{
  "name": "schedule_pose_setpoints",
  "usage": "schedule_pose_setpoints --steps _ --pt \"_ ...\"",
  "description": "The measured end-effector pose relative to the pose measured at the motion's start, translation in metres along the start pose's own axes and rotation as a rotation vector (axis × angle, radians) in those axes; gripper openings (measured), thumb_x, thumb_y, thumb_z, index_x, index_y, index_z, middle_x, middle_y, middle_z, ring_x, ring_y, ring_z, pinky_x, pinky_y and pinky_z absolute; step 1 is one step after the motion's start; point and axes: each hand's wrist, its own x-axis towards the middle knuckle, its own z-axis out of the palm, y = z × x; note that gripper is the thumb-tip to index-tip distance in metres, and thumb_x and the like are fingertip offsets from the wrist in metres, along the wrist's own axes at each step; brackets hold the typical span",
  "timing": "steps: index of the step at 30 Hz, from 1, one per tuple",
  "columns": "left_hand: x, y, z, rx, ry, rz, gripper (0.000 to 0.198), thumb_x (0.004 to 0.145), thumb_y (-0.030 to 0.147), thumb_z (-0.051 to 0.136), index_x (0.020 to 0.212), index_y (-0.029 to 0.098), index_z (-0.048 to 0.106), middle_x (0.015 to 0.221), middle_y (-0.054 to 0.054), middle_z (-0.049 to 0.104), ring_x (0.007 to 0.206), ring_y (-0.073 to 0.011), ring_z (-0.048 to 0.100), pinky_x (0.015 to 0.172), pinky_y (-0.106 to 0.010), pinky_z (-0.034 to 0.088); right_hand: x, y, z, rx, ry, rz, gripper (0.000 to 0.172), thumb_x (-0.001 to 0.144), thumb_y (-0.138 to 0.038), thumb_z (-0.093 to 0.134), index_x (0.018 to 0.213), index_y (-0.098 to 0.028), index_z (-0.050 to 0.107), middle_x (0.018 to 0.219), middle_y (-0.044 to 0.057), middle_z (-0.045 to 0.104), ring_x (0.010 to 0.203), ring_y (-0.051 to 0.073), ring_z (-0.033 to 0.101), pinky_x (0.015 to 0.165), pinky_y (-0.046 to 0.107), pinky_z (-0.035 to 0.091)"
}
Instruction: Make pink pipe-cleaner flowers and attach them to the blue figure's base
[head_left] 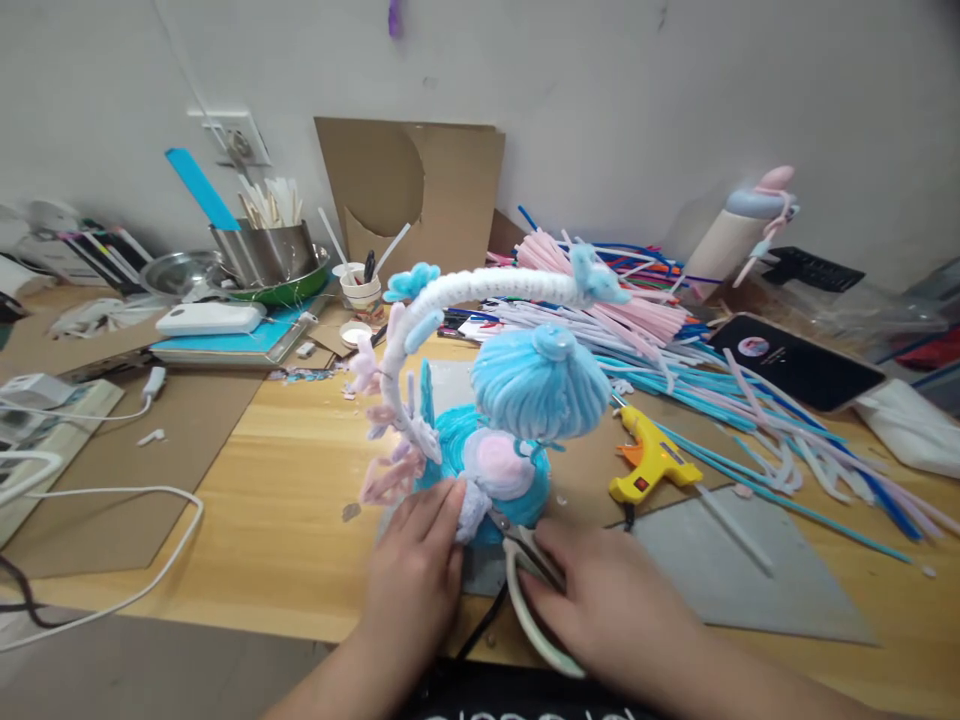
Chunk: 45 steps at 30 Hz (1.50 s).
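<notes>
A fuzzy pipe-cleaner figure [525, 410] in light blue, pink and white stands on the wooden table [285, 500], with a white arch over its round blue head. My left hand [412, 570] rests at its base, fingers stretched against the blue and white fuzz. My right hand [607, 600] is closed round white-handled scissors [525, 580], whose blades point at the figure's lower part.
A yellow glue gun [649, 462] lies right of the figure on a grey sheet [735, 580]. Several loose pipe cleaners [675, 330] spread behind it, beside a black tablet [795, 362]. Left are cardboard [150, 450], white cables [112, 500], metal bowls [262, 260] and a paper cup [362, 288].
</notes>
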Motion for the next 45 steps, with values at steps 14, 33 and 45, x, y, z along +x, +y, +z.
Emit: schedule_pose_setpoints --steps 14,33,45 --pt "0.009 0.009 -0.005 0.077 -0.043 -0.015 0.044 0.072 0.002 0.043 0.114 0.008 0.053 0.114 -0.016 0.062 0.105 -0.0278 0.058 0.087 -0.042 0.052 -0.007 0.028 0.031 -0.407 0.343 -0.305 0.02 0.087 -0.037 0.044 0.079 -0.021 0.054 0.058 0.001 0.065 0.046 0.019 0.06 0.047 0.03 0.023" --pt "0.011 0.004 -0.005 0.05 -0.037 -0.025 0.041 0.071 0.005 0.041 0.108 0.014 0.056 0.111 -0.012 0.067 0.101 -0.026 0.062 0.083 -0.041 0.056 0.013 -0.003 -0.003 -0.231 0.009 -0.055 0.017 0.082 -0.031 0.049 0.073 -0.021 0.059 0.064 0.003 0.068 0.054 0.017 0.06 0.048 0.028 0.019" --pt "0.009 0.007 -0.004 0.107 -0.054 0.035 0.039 0.073 0.004 0.045 0.111 0.008 0.052 0.118 -0.018 0.061 0.105 -0.0313 0.058 0.087 -0.047 0.052 0.023 -0.031 -0.035 -0.467 -0.124 -0.085 0.026 0.084 -0.036 0.045 0.073 -0.019 0.063 0.068 0.009 0.067 0.057 0.021 0.059 0.05 0.03 0.023"
